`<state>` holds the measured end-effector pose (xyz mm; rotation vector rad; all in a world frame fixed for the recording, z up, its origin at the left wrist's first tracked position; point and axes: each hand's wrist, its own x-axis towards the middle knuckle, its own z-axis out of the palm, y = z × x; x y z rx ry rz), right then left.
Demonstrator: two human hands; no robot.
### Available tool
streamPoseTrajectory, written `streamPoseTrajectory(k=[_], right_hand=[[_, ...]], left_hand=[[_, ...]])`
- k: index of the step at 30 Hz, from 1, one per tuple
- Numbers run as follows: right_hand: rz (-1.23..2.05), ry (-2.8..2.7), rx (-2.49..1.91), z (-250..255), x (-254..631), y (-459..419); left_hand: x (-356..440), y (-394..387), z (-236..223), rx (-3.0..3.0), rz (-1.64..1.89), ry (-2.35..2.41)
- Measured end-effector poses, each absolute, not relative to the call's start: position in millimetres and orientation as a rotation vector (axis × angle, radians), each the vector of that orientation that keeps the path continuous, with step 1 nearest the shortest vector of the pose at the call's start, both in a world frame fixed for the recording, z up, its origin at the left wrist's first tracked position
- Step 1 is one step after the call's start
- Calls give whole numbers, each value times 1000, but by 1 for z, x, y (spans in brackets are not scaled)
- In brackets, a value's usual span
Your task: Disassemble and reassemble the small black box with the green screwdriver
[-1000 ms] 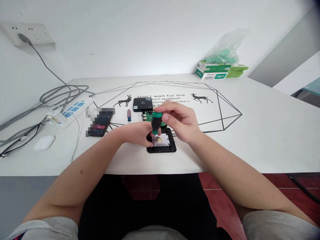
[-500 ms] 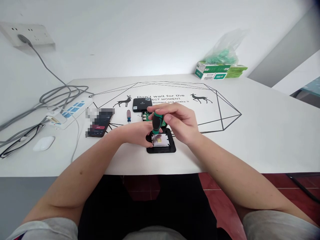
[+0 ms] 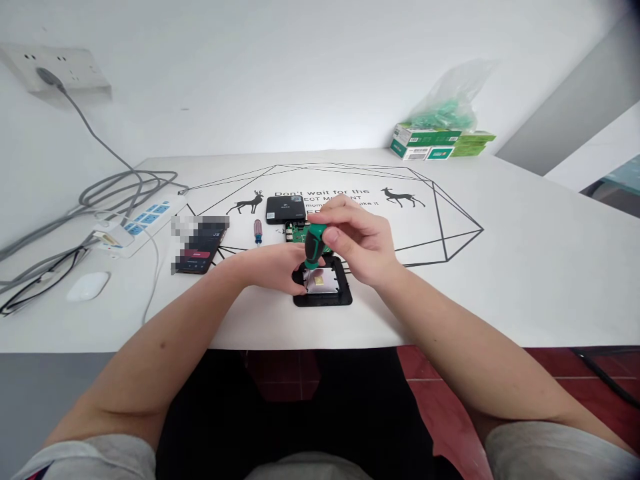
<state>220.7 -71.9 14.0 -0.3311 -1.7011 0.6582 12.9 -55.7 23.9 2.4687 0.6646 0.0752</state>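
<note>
My right hand [image 3: 364,241] is closed on the top of a green-and-black screwdriver [image 3: 315,247], held nearly upright with its shaft pointing down. Below it lies an open black plastic housing [image 3: 325,301] with a silvery metal plate inside and a small yellowish square pad [image 3: 319,281] on that plate. My left hand [image 3: 275,267] grips the housing's left side, thumb at the near corner and fingers toward the far edge. The screwdriver's tip is near the plate's left edge; its exact contact point is too small to tell. Behind the hands, a green circuit board [image 3: 297,233] is partly covered.
A black box cover [image 3: 285,209] lies behind the board. To the left are a second screwdriver [image 3: 258,231], a phone [image 3: 200,250], a white case [image 3: 89,287], a power strip [image 3: 150,223] and coiled cables. Green-and-white boxes [image 3: 425,137] with a plastic bag stand at the back right.
My right fingers have shifted back and to the right around the screwdriver's top, uncovering more of its handle and the circuit board. My left hand and the housing have stayed put.
</note>
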Motion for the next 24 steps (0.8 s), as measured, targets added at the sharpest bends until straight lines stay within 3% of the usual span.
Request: streamPoseTrajectory(k=[15,24], right_hand=[[910,-1548,-251,15,212,-82],[731,-1612,-252,15,216,-69]], left_hand=[[12,-57,25,2393,45,703],[14,-54,23,2481,-2,771]])
